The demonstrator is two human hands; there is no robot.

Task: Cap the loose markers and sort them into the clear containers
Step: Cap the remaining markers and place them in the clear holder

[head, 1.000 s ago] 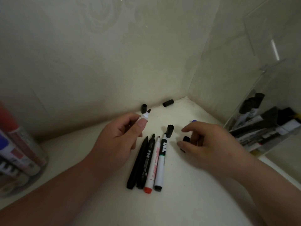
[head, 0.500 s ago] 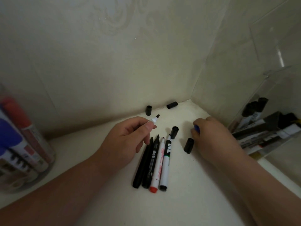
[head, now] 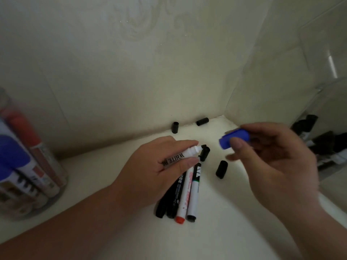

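Two grips, both busy: my left grip [head: 159,166] is curled round an uncapped whiteboard marker [head: 180,156], and my right grip [head: 272,160] pinches a blue cap [head: 234,140] near its tip, not touching. Four markers [head: 193,194] lie on the counter [head: 234,212] beneath, with loose black caps [head: 222,169] around them. Clear containers [head: 52,166] stand at either side.

Pale shelf surface [head: 116,231], set into a wall corner. Bears four markers [head: 185,194] side by side near centre, touching: two black, one white with red end, one white with black end. Standing cap [head: 175,127] against back wall; corner cap [head: 202,121] on its side; third cap [head: 221,169] lying just right of the markers. Clear jar [head: 62,166] at left, clear box [head: 334,113] at right.
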